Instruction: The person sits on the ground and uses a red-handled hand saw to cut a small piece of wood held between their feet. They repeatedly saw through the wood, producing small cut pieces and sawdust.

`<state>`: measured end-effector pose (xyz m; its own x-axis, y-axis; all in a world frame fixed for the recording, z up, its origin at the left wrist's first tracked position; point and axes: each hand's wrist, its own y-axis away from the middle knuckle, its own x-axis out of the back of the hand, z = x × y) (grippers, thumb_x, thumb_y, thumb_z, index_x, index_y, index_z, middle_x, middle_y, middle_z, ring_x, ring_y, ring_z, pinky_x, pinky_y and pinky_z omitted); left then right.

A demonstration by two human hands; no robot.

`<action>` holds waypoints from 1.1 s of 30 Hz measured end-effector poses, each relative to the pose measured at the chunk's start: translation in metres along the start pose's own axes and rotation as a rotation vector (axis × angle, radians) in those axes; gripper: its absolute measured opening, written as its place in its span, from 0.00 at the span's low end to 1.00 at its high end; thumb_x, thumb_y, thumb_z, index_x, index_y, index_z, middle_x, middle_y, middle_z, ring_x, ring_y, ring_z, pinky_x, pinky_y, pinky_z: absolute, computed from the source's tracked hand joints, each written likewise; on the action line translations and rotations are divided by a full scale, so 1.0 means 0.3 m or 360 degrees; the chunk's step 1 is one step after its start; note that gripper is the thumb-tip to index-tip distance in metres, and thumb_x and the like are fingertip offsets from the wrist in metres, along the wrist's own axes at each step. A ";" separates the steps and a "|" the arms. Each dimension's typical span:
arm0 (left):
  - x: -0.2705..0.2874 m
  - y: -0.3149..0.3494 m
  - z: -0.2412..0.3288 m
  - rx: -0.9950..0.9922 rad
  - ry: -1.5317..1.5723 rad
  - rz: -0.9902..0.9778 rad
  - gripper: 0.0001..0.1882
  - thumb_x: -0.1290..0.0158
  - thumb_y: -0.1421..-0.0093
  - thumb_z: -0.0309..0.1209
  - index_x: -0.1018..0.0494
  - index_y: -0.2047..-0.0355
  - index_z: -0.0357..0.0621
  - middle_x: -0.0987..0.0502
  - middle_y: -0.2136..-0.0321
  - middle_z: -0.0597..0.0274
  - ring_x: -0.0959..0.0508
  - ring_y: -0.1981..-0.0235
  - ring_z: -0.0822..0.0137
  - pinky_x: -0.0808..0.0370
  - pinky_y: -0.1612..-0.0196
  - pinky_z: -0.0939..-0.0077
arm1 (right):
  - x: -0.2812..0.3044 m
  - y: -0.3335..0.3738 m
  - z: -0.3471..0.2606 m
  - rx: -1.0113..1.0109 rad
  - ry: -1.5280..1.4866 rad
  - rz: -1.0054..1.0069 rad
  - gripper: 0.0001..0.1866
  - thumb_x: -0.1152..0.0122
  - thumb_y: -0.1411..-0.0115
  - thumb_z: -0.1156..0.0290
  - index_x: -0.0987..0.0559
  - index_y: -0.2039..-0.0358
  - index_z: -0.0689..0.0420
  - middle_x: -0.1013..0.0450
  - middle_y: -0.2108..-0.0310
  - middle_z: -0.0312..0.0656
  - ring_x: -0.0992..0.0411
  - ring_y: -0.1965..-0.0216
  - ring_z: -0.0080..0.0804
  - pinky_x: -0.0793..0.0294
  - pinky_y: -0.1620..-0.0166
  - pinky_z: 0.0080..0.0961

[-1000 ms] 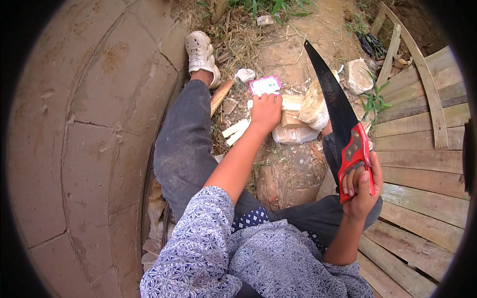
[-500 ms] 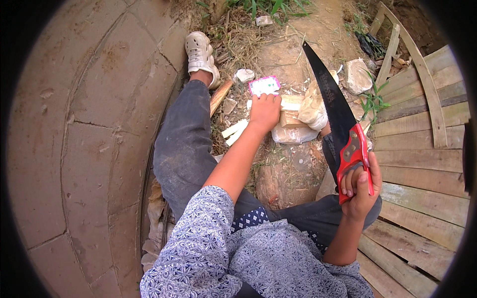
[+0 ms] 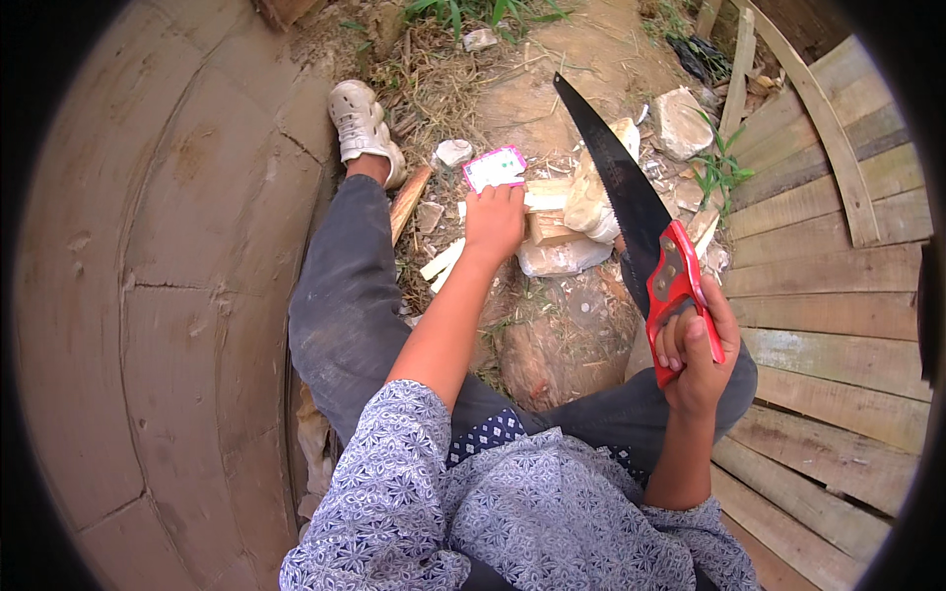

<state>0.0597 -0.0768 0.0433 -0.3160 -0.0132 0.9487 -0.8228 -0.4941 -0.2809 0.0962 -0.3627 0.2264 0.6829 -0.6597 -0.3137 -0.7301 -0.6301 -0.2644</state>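
Little has shifted since a moment ago: the saw (image 3: 631, 222) has tipped only slightly, its tip a touch further left, and the left hand (image 3: 495, 223) stays pressed where it was. The right hand (image 3: 698, 347) is wrapped tight round the saw's red handle (image 3: 678, 286), on the right and nearer the person, with the dark blade slanting up and away toward the far left, held clear above the ground. The left hand lies flat, fingers together, on a pale block of wood (image 3: 545, 211) at the far middle of the scene, resting on the ground among chips and offcuts (whether the fingers curl round its edge I cannot tell). Just beyond the fingertips sits a small pink-edged card (image 3: 494, 167). A whitish stone (image 3: 682, 122) lies further right, near a bit of green weed. The person's left leg in dark trousers stretches away to a white shoe (image 3: 361, 126) at the far left, beside a curved concrete wall (image 3: 148, 295). Weathered wooden planks (image 3: 838, 295) run along the right.
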 end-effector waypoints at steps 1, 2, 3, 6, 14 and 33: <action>0.003 0.000 -0.001 -0.0011 -0.0005 -0.0012 0.16 0.52 0.34 0.41 0.28 0.51 0.49 0.23 0.59 0.62 0.25 0.56 0.60 0.34 0.53 0.57 | -0.001 0.000 -0.002 0.0007 0.0003 0.0001 0.25 0.41 0.33 0.71 0.32 0.37 0.65 0.34 0.78 0.32 0.41 0.83 0.14 0.39 0.80 0.15; 0.005 -0.001 -0.001 -0.0022 -0.0010 -0.0024 0.16 0.52 0.34 0.41 0.28 0.50 0.49 0.23 0.59 0.62 0.25 0.56 0.60 0.34 0.53 0.57 | 0.000 0.001 -0.006 0.0001 0.0007 0.0009 0.25 0.41 0.33 0.71 0.32 0.37 0.65 0.34 0.78 0.31 0.41 0.84 0.14 0.39 0.80 0.15; 0.006 -0.002 -0.002 -0.0027 -0.0020 -0.0035 0.16 0.52 0.34 0.41 0.28 0.50 0.49 0.23 0.59 0.62 0.25 0.56 0.60 0.34 0.53 0.58 | 0.000 0.001 -0.007 -0.0005 0.0008 0.0013 0.25 0.41 0.33 0.71 0.32 0.37 0.65 0.34 0.78 0.31 0.41 0.84 0.14 0.39 0.80 0.15; 0.002 0.000 0.009 -0.0003 -0.0036 -0.0043 0.16 0.51 0.35 0.41 0.28 0.50 0.49 0.23 0.59 0.62 0.25 0.56 0.60 0.34 0.54 0.57 | 0.007 0.001 -0.008 -0.0005 0.0025 0.0025 0.25 0.41 0.33 0.71 0.32 0.37 0.65 0.34 0.78 0.31 0.41 0.84 0.14 0.38 0.80 0.15; -0.003 0.020 0.005 -0.0067 -0.0025 0.0075 0.16 0.50 0.36 0.41 0.29 0.52 0.47 0.24 0.60 0.60 0.24 0.58 0.57 0.33 0.55 0.57 | 0.015 0.004 -0.005 -0.0045 -0.0013 0.0054 0.24 0.41 0.34 0.74 0.30 0.39 0.65 0.34 0.78 0.31 0.41 0.83 0.13 0.38 0.80 0.15; -0.031 -0.018 -0.029 -0.0167 -0.0363 -0.0176 0.07 0.51 0.38 0.33 0.30 0.60 0.47 0.22 0.64 0.58 0.18 0.66 0.59 0.23 0.65 0.62 | -0.004 0.049 0.030 -0.0191 -0.0033 0.0047 0.22 0.41 0.34 0.76 0.27 0.41 0.65 0.30 0.74 0.32 0.38 0.81 0.12 0.38 0.78 0.14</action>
<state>0.0629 -0.0666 0.0348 -0.1167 -0.1652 0.9793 -0.8946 -0.4109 -0.1759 0.0845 -0.3675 0.2146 0.6594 -0.6711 -0.3388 -0.7412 -0.6557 -0.1439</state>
